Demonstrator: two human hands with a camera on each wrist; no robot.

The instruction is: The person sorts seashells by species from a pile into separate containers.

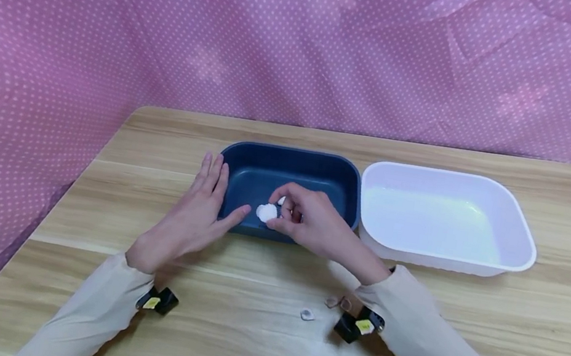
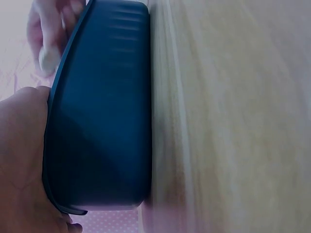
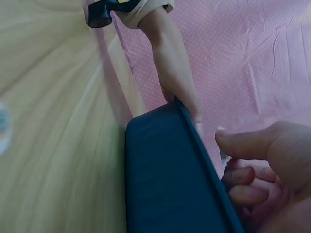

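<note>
My right hand [image 1: 313, 216] is over the dark blue basin [image 1: 295, 153], pinching a small white shell [image 1: 266, 212] with a scalloped edge between thumb and index finger. In the right wrist view the shell [image 3: 223, 145] shows as a thin pale edge at the thumb tip. Behind the curled fingers, part of another white piece [image 1: 280, 200] shows; whether it lies in the basin or is held I cannot tell. My left hand [image 1: 196, 213] rests on the basin's left rim, fingers straight and thumb spread toward the near side.
Against the basin's right side stands a white basin [image 1: 443, 262]. Nearer on the wooden table [image 1: 238, 332] lie a small pale shell [image 1: 307, 314] and two brownish ones [image 1: 338, 303], close to the right wrist. Pink dotted cloth [image 1: 305, 50] hangs behind the table.
</note>
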